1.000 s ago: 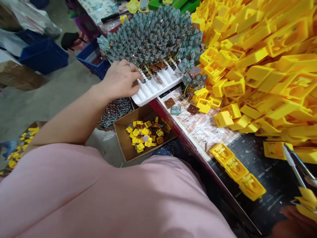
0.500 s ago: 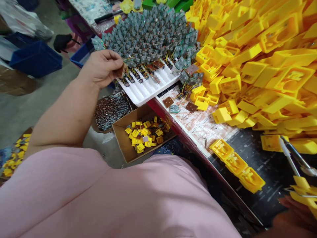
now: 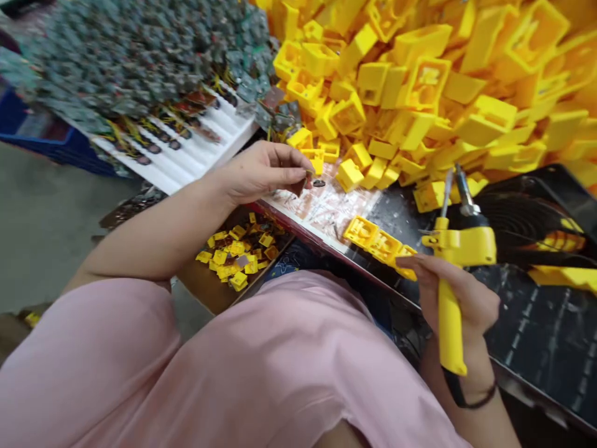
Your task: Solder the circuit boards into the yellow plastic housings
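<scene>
Boards (image 3: 135, 56), grey and wired, heap up at the far left and spill over a white tray (image 3: 186, 158) whose ribbed slots hold a few dark brown pieces. Below the tray, off the edge of the surface (image 3: 536, 323), a cardboard box (image 3: 205, 289) holds small yellow parts (image 3: 236, 252). A pink sleeve fills the lower left.

The left hand (image 3: 261, 171) hovers just over the near edge of the surface, above a patch of printed paper (image 3: 326, 208). Its thumb and fingertips are pinched together on a small brown chip (image 3: 301, 185), held just clear of the paper; a tiny dark disc (image 3: 319, 183) shows just beside the chip, though blur makes it hard to tell whether it hangs from the chip or lies on the paper.

Near the front edge, between the two hands, a short row of yellow frames (image 3: 375, 239) lies flat, side by side and touching. Behind them a great pile of yellow housings (image 3: 420, 81) covers the far right of the surface.

The right hand (image 3: 459, 298) is clenched around the yellow handle of a soldering iron (image 3: 454, 261), held upright with its two metal tips pointing away toward the pile. A dark band circles that wrist. Black matting with another yellow piece (image 3: 564, 277) lies at the right.
</scene>
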`<state>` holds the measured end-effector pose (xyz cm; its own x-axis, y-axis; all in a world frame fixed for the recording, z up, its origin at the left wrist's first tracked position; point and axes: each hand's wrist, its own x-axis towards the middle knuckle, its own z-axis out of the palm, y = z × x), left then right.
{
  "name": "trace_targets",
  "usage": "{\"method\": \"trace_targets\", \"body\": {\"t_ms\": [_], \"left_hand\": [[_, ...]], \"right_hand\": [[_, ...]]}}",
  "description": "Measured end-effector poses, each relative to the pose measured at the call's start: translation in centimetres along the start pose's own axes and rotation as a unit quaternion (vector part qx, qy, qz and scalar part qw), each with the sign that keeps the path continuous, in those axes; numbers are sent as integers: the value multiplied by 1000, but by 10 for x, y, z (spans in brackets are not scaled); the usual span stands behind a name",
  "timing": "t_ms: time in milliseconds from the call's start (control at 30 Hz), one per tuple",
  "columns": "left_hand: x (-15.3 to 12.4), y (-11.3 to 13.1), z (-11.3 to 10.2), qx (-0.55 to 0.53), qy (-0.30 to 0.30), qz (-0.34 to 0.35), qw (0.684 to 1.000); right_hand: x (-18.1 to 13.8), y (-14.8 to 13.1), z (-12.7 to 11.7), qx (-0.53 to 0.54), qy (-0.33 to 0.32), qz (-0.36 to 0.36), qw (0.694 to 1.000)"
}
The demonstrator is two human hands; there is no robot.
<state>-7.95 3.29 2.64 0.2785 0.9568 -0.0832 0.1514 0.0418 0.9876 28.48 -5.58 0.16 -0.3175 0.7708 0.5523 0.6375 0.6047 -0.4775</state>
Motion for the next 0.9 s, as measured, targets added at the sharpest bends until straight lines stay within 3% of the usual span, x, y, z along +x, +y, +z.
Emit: {"method": "trace_targets", "body": {"t_ms": [100, 200, 333, 467, 700, 900], "left_hand": [[9, -20, 37, 72, 40, 92, 992], [4, -29, 51, 209, 3, 131, 969], [-8, -22, 42, 335, -95, 132, 928], [-18, -16, 33, 448, -129, 140, 873], [-28, -30, 30, 494, -52, 247, 832], [-20, -37, 33, 533, -33, 270, 802]], "right_hand": [[0, 1, 4, -15, -15, -24, 999], [1, 3, 12, -21, -29, -41, 998], [7, 5, 23, -17, -24, -65, 997], [18, -4, 33, -2, -17, -62, 998], [27, -16, 48, -10, -4, -49, 999], [35, -21, 52, -41, 9, -96, 994]]}}
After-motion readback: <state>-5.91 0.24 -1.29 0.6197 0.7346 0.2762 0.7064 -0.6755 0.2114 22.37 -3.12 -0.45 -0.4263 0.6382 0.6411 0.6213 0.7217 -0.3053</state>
